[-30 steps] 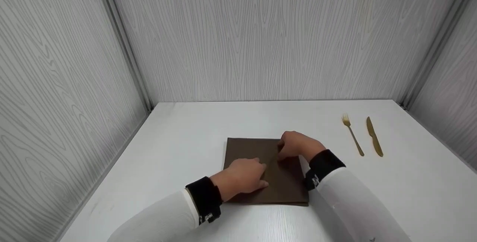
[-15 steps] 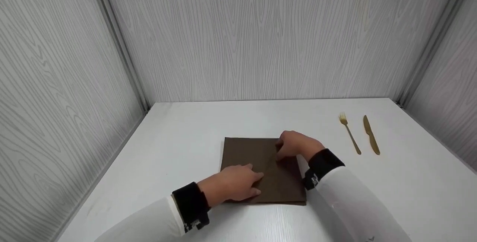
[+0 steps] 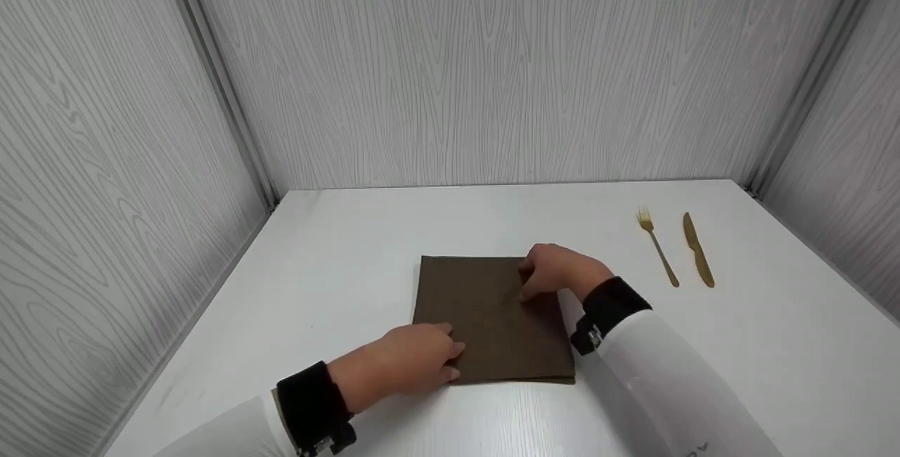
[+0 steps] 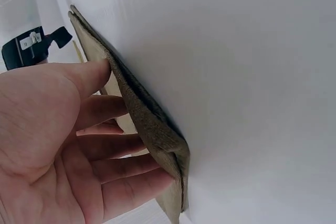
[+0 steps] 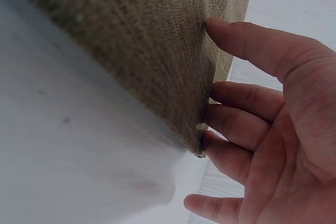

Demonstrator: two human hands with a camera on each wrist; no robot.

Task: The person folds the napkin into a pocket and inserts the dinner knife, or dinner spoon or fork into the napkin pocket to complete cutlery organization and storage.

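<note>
A brown folded cloth napkin (image 3: 492, 316) lies flat on the white table (image 3: 351, 246). My left hand (image 3: 415, 362) rests on its near left corner. In the left wrist view the left hand (image 4: 105, 129) lays its fingers against the napkin (image 4: 152, 129), with the thumb at the edge. My right hand (image 3: 555, 273) presses its fingertips on the far right part of the cloth. In the right wrist view the right hand (image 5: 252, 108) touches the napkin (image 5: 147, 51) near a corner with thumb and fingers. Neither hand lifts the cloth.
A gold fork (image 3: 657, 246) and a gold knife (image 3: 697, 249) lie side by side at the right rear of the table. Grey wood-grain walls (image 3: 457, 77) close in the left, back and right sides.
My left hand has slid back across the napkin from its middle to the near left corner. The right hand has stayed at the far right part of the cloth.
</note>
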